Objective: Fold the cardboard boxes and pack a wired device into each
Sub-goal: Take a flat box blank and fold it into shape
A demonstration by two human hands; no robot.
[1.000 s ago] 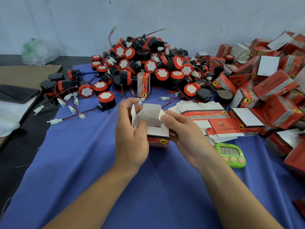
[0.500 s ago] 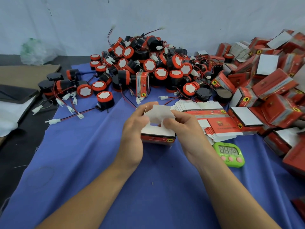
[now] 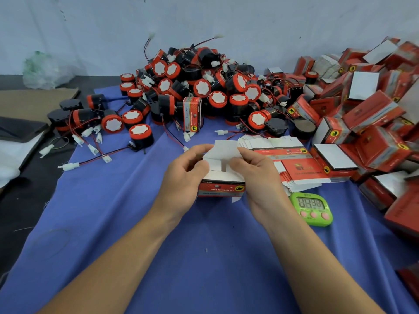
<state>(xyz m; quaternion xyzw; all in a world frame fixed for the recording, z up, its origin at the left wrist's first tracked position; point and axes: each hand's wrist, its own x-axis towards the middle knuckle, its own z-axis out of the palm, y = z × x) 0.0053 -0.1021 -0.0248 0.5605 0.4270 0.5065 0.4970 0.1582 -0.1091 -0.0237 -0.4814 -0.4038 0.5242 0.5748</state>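
Two heaps border the blue cloth (image 3: 113, 223): red-and-black wired devices (image 3: 204, 87) along its far edge and folded red boxes (image 3: 374, 121) down its right edge. Flat box blanks (image 3: 294, 159) lie fanned near the middle, the top one marked "ST"; other print is unreadable. Left hand (image 3: 183, 177) and right hand (image 3: 258, 177), fingers curled, grip the box (image 3: 221, 188) mid-cloth. Its long axis runs left-right and its red face with a yellow animal roundel is toward the person. The white flaps, upright a second earlier, now fold inward. The green timer (image 3: 314, 207) has blurred digits.
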